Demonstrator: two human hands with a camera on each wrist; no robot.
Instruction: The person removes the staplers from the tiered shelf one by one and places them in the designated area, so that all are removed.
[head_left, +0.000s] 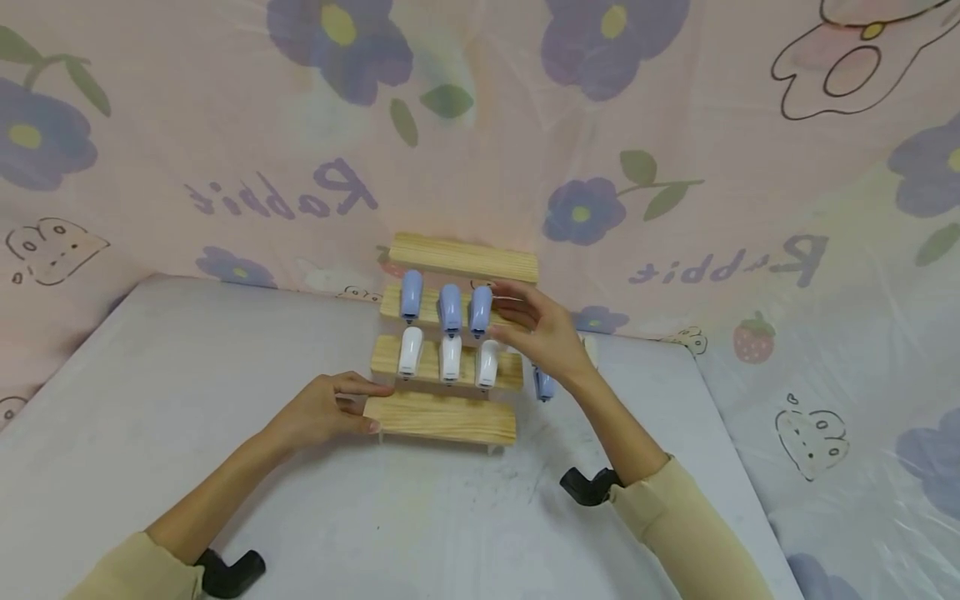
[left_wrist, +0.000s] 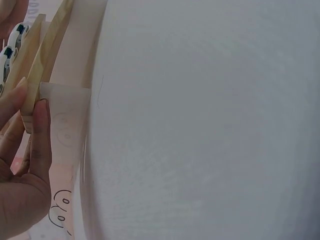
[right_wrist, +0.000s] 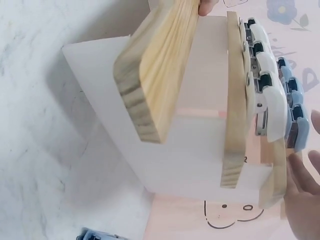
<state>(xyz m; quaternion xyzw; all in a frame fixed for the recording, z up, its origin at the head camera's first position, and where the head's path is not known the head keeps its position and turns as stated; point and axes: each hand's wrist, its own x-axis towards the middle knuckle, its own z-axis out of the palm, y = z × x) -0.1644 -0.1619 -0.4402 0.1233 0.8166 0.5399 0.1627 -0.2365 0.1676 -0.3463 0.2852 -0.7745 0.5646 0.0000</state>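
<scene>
A four-step wooden display rack (head_left: pixel 442 417) with white side supports stands on the table. My left hand (head_left: pixel 322 412) grips the left end of its lowest board, thumb above and fingers beneath in the left wrist view. Three small white staplers (head_left: pixel 450 358) stand on the second board, and three blue staplers (head_left: pixel 450 308) on the third. My right hand (head_left: pixel 543 329) is beside the rightmost blue stapler (head_left: pixel 481 310), fingers and thumb spread at the board's right end. In the right wrist view a gap shows between a fingertip (right_wrist: pixel 315 121) and that stapler.
Another blue stapler (head_left: pixel 543 383) lies on the white table (head_left: pixel 300 517) right of the rack, partly behind my right forearm. The top board (head_left: pixel 465 257) bears nothing. A flower-printed curtain (head_left: pixel 480 150) hangs close behind. Black wrist mounts (head_left: pixel 588 487) stick out beneath both sleeves.
</scene>
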